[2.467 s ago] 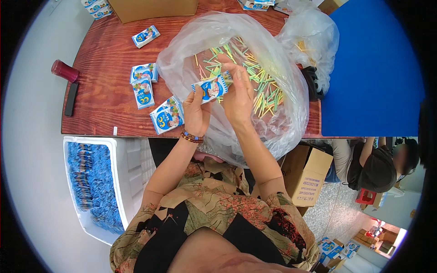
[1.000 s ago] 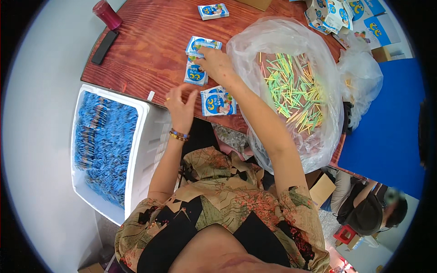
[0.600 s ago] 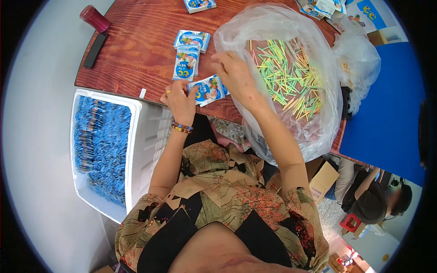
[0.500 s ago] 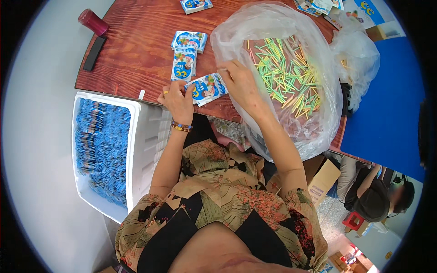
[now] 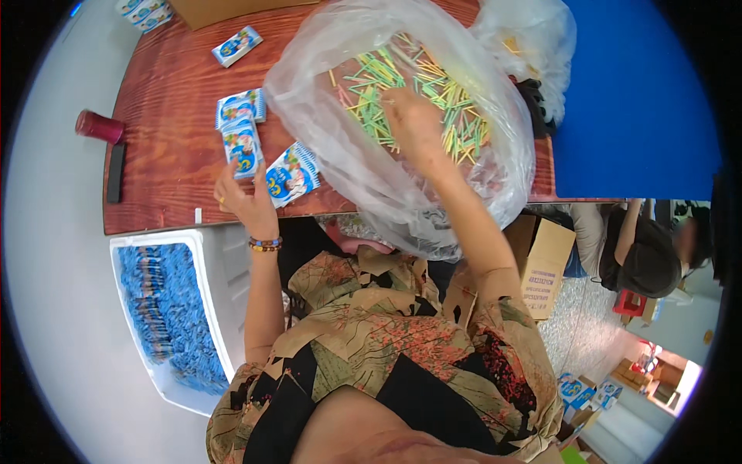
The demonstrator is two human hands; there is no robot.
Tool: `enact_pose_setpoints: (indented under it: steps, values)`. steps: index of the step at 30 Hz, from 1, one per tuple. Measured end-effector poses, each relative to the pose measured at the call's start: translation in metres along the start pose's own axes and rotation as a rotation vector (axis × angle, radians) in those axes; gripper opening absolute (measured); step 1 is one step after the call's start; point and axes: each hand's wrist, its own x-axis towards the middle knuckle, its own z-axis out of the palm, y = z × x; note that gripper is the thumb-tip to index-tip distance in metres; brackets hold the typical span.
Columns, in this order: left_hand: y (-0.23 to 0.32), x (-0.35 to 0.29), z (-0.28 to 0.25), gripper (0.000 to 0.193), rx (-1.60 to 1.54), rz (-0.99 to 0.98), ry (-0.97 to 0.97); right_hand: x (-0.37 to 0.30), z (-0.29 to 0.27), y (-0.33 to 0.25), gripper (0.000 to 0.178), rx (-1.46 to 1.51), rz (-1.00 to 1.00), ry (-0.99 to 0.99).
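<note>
I saw the right hand [image 5: 417, 128] leave flat blue-white packets [image 5: 292, 176], reaching thin green-yellow sticks [image 5: 464, 142]; couldn't tell its pinch. The left hand [image 5: 249, 207] had spread fingers.

Bare tabletop [image 5: 174, 151] leaves a way through between the jar [image 5: 99, 127] and the packets [image 5: 241, 139]. The raised side of the plastic bag [image 5: 305, 97] blocks a low path to the sticks [image 5: 371, 116]; its mouth opens upward around the right hand [image 5: 416, 127].

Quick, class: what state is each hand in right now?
Left hand: thumb and fingers apart at a packet; grip cannot be told.
Right hand: curled over the sticks; whether it holds any cannot be told.
</note>
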Motion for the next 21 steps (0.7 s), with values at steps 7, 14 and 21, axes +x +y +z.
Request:
enact_pose_setpoints:
  steps: [7,14,21]
  values:
    - [0.135,0.084,0.093,0.099,0.131,0.468,-0.187,0.037,-0.023,0.145,0.026,-0.737,-0.034,0.122]
    - [0.151,0.133,0.214,0.109,0.456,0.548,-0.448,0.078,-0.033,0.178,0.048,-0.843,0.104,-0.005]
    - [0.126,0.168,0.271,0.09,0.497,0.115,-0.934,0.099,-0.011,0.227,0.022,-0.677,0.161,-0.101]
